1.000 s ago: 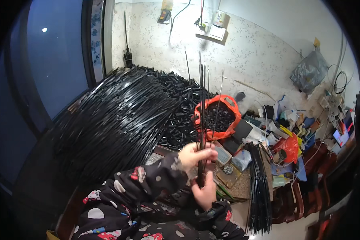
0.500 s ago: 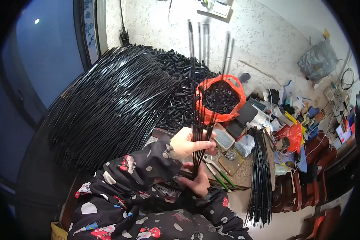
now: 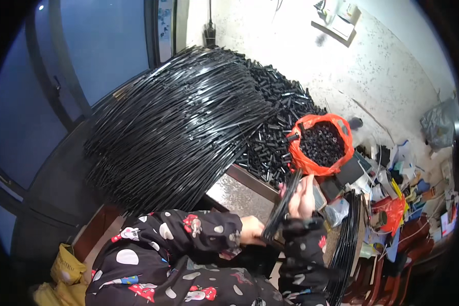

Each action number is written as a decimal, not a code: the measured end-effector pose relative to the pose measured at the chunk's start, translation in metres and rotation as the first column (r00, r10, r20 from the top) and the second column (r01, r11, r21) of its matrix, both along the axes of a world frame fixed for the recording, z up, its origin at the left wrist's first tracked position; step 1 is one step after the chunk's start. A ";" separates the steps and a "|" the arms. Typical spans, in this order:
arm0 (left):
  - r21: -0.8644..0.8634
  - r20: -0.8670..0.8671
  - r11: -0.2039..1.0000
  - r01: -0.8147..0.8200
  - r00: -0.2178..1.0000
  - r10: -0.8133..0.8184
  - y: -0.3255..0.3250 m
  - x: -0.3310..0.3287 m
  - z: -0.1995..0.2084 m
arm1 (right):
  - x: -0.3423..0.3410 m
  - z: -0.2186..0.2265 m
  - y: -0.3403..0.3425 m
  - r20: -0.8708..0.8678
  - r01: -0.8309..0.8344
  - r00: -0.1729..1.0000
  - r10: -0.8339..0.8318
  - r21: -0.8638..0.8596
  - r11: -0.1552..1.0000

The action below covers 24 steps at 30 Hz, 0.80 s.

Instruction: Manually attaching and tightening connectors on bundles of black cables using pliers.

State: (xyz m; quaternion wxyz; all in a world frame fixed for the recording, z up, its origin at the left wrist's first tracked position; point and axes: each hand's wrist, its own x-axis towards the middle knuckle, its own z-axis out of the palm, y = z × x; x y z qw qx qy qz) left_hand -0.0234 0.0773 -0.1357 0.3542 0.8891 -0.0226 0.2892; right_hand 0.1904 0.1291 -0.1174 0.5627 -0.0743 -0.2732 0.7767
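Observation:
A bundle of thin black rods slants between my two hands and is somewhat blurred. My left hand is closed at its lower end, close to my body. Higher up and to the right, my right hand grips the upper part, with its fingers partly hidden by the rods. Just beyond the right hand stands an open red plastic bag holding small black parts. To the left, a large heap of long black rods covers the table.
Short black tubes are piled behind the rod heap. Another black rod bundle hangs over the right table edge. Clutter surrounds a second red bag at the far right. Yellow bags are at lower left.
The bundle has gone from upright to slanting and lower. My left hand has moved down to its lower end, my right hand up along it. The view has shifted left.

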 end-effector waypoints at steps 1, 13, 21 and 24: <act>0.011 -0.038 0.998 -0.070 0.997 0.070 0.010 0.000 -0.011 | -0.019 0.016 0.003 0.457 0.422 0.816 -0.354 -0.053 0.905; 0.388 -0.351 0.802 -0.455 0.731 0.585 0.026 -0.001 -0.001 | -0.039 0.065 -0.109 0.576 0.189 0.803 -0.155 0.001 0.982; 0.488 -0.201 0.825 -0.285 0.883 0.424 0.035 0.012 -0.005 | -0.022 -0.008 -0.050 0.560 0.528 0.785 -0.263 -0.384 0.757; 0.454 -0.103 0.845 -0.284 0.925 0.366 0.045 0.009 -0.016 | -0.020 -0.023 -0.049 0.622 0.662 0.682 -0.385 -0.300 0.687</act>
